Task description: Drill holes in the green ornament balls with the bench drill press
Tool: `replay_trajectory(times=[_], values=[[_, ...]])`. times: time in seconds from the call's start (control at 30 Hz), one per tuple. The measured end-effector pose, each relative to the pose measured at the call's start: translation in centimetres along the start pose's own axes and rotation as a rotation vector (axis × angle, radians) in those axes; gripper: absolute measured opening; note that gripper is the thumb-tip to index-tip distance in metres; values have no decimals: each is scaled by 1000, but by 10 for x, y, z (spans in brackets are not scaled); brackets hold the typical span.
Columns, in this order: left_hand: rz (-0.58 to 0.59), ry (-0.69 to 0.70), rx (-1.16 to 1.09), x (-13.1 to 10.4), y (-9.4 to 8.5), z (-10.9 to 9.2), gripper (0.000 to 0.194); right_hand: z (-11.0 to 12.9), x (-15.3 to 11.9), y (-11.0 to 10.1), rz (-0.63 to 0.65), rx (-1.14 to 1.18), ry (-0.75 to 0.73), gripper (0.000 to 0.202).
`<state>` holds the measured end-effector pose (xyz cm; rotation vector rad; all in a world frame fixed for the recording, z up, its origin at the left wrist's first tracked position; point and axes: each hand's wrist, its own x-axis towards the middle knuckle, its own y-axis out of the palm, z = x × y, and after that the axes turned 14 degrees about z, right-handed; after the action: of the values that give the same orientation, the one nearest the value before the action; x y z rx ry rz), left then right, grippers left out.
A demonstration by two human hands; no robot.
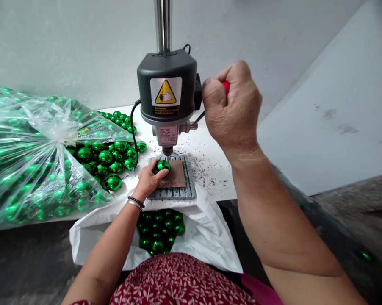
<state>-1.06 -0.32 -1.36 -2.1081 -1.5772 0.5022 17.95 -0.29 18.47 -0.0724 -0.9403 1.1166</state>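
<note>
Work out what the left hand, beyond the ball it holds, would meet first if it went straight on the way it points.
Most likely the thin drill bit, beside the green ball in the left hand, though one view leaves depth unclear.

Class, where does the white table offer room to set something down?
Likeliest patch: the table between the base plate and the right forearm, though dark chips litter it. Crowded: the left, under the clear bag and loose green balls, and the base plate, where the left hand holds a ball.
</note>
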Motion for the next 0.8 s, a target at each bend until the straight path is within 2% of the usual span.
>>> replay_trajectory(times=[0.2, 0.33, 0.43, 0.57, 0.8], values=[[26, -11, 124, 1, 4, -10, 49, -2, 0, 1, -5, -8, -3, 29], [16, -67, 260, 0, 8, -23, 49, -1, -1, 1, -5, -36, 3, 29], [34, -101, 274, -2, 9, -29, 48, 0, -1, 0, 11, -39, 13, 28], [30, -106, 242, -2, 11, -28, 50, -2, -5, -1, 15, -39, -14, 27], [24, -132, 273, -1, 14, -19, 57, -16, -32, 2, -85, -78, -204, 19]])
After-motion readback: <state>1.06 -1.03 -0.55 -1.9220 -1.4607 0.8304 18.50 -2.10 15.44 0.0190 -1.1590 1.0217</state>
